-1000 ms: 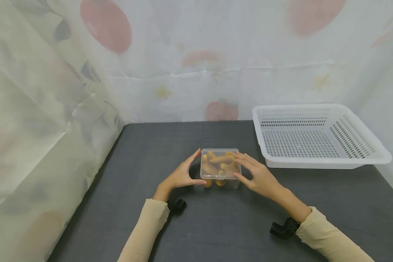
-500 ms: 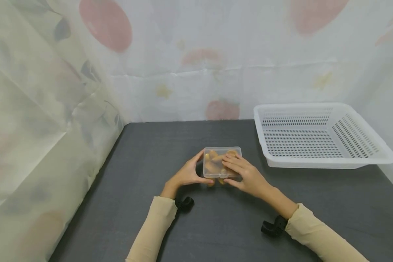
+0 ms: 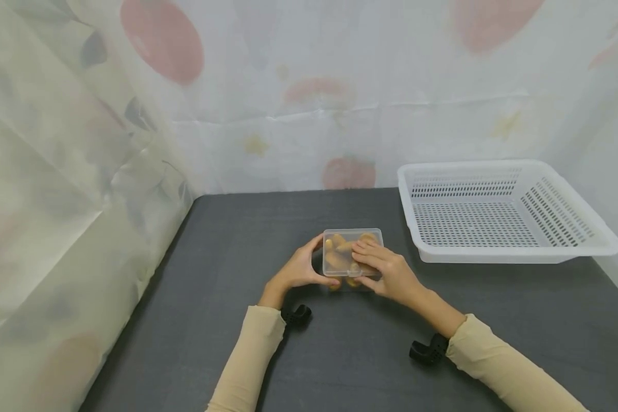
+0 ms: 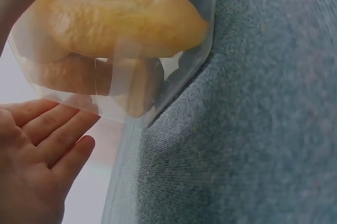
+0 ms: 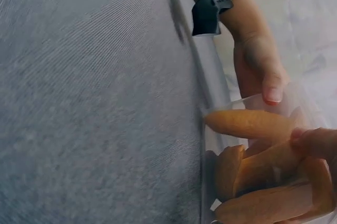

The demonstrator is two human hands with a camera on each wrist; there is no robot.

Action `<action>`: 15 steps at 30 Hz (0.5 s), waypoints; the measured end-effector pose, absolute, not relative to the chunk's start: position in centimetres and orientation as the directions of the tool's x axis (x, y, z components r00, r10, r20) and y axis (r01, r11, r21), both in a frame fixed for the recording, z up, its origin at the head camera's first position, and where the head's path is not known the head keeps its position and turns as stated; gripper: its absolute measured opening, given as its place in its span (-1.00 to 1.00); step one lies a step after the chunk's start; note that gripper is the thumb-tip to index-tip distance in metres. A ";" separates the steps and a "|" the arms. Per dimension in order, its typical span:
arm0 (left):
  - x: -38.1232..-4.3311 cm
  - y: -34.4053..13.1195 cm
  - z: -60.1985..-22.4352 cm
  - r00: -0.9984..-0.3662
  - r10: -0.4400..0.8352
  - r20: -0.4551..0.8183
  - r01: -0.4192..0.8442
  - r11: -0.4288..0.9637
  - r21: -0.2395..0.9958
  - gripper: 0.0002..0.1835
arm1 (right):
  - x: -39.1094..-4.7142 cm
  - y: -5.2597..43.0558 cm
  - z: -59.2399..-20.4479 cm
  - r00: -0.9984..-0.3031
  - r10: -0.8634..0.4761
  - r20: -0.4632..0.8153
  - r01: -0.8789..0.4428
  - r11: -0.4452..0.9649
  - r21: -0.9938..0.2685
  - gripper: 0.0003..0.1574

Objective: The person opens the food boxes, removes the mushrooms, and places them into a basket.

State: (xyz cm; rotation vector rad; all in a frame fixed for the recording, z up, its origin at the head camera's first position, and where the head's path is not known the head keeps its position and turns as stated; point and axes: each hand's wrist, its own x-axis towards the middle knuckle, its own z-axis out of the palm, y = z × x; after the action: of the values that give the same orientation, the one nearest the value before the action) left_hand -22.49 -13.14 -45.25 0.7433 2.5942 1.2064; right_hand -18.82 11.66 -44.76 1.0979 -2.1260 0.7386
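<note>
In the head view a clear plastic box (image 3: 335, 261) with a translucent lid stands mid-table. Elongated yellow-brown pieces (image 4: 126, 21) fill it; one in the right wrist view has a mushroom-like cap (image 5: 229, 171). My left hand (image 3: 300, 269) holds the box's left end, thumb at the front and fingers toward the back. Its fingers (image 4: 58, 126) look nearly straight against the wall in the left wrist view. My right hand (image 3: 393, 273) lays its fingers over the lid's right part, its thumb (image 5: 316, 142) against the front side. Its other fingertips are out of the right wrist view.
A white perforated plastic basket (image 3: 494, 251) stands at the table's back right. Dark grey cloth covers the table (image 3: 257, 223). Printed curtains (image 3: 288, 149) hang along the back and left. Each wrist wears a black camera mount (image 3: 428, 350).
The box has shifted slightly right and away, with the left hand following. The right hand has slid left, from the lid's right edge farther over its top.
</note>
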 end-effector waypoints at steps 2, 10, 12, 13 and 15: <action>-22.5 -13.1 -45.3 -0.862 0.504 0.044 0.361 0.553 0.751 0.29 | -18.9 11.7 -44.9 -0.432 -0.503 0.748 -0.854 0.494 -0.161 -0.26; -22.7 -12.7 -45.4 -0.870 0.487 0.078 0.380 0.561 0.736 0.24 | -19.1 12.1 -45.2 -0.395 -0.527 0.752 -0.864 0.491 -0.110 -0.36; -22.8 -12.6 -45.5 -0.870 0.487 0.081 0.383 0.562 0.733 0.23 | -19.2 12.2 -45.2 -0.384 -0.518 0.764 -0.871 0.479 -0.112 -0.40; -22.8 -12.5 -45.5 -0.870 0.486 0.079 0.381 0.564 0.732 0.23 | -19.2 12.2 -45.2 -0.379 -0.514 0.770 -0.873 0.474 -0.114 -0.41; -22.8 -12.4 -45.5 -0.874 0.481 0.074 0.375 0.569 0.732 0.22 | -19.4 12.2 -45.0 -0.374 -0.502 0.780 -0.877 0.465 -0.121 -0.40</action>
State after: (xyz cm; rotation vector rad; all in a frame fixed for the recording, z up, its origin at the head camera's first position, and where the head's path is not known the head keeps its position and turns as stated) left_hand -22.76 -12.43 -45.50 0.7304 2.6626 1.1938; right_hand -19.39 12.16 -44.95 1.1427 -2.0331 0.7039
